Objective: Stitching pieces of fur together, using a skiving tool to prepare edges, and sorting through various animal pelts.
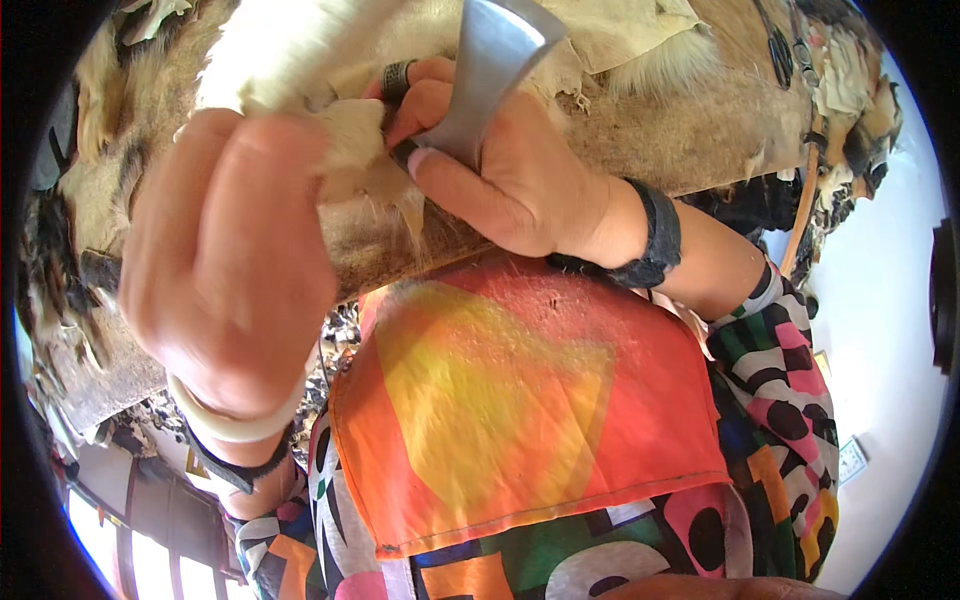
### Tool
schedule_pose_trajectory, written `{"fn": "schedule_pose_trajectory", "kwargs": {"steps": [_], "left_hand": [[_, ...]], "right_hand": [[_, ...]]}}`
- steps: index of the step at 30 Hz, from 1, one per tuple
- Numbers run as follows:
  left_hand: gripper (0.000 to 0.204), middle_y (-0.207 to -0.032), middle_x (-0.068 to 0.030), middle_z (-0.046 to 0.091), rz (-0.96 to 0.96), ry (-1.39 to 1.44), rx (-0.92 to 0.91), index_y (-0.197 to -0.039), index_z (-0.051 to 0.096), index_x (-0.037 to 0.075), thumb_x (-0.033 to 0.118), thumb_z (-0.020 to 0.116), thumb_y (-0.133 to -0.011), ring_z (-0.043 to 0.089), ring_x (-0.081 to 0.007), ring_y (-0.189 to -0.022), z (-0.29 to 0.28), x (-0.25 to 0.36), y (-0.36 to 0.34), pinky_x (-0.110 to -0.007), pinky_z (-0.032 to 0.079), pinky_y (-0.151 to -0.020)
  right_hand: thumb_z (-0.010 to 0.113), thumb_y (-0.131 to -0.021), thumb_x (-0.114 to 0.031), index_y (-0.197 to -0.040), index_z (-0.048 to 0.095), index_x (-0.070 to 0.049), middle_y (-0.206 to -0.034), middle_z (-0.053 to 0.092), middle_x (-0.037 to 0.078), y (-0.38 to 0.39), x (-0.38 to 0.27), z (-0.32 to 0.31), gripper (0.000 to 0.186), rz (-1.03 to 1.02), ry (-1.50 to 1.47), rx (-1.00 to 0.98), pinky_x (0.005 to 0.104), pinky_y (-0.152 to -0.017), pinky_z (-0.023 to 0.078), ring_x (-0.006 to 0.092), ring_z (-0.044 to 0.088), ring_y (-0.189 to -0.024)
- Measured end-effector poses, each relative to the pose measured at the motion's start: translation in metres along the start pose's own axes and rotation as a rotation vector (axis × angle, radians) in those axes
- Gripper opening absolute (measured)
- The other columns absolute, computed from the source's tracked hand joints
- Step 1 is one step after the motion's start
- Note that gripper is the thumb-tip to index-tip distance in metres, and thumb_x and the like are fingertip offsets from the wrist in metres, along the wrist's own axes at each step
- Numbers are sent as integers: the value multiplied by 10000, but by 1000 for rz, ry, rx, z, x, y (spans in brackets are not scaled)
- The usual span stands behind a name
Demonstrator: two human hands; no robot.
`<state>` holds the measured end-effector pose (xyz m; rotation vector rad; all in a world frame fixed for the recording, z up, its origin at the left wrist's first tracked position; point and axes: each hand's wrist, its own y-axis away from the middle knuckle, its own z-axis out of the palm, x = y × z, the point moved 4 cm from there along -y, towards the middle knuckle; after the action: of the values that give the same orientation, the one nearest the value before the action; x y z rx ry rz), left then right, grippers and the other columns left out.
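Observation:
My right hand (515,175) grips a metal tool (490,65) with a broad, flared silver blade pointing up, its thumb along the narrow neck. A dark ring sits on one of its fingers. Beside it, my left hand (225,250), blurred, has its fingers curled at a piece of white fur hide (255,55), seeming to pinch its edge. A pale, ragged strip of skin (355,130) lies between the two hands, partly hidden by the fingers. Both hands are over a worn tan board (720,140) bearing hide pieces.
More hides (650,40) and dark fur scraps (55,270) line the board's back and sides. A cord and stick (805,190) stand at the right. An orange-red apron (520,400) covers my front below the board. A pale wall and bright windows (140,550) show at the edges.

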<state>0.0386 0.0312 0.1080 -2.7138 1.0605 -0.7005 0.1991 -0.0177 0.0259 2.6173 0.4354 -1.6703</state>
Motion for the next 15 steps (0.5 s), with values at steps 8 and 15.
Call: {"fn": "schedule_pose_trajectory", "kwargs": {"steps": [8, 15], "left_hand": [[218, -758, -159, 591, 418, 146, -57, -874, 672, -10, -113, 676, -682, 607, -336, -638, -31, 55, 18, -392, 501, -556], [180, -800, -174, 604, 2089, 2454, 284, -908, 645, -19, -82, 672, -741, 603, -264, -687, -19, 102, -21, -346, 492, -592]], "right_hand": [[563, -879, -238, -1107, 549, -41, -1077, 572, 176, 1, 19, 11, 301, -114, 73, 65, 441, -856, 473, 350, 583, -962], [547, -899, -295, -1043, 589, -41, -1087, 609, 149, 9, 4, -9, 296, -84, 486, 68, 391, -893, 484, 293, 609, -967]]}}
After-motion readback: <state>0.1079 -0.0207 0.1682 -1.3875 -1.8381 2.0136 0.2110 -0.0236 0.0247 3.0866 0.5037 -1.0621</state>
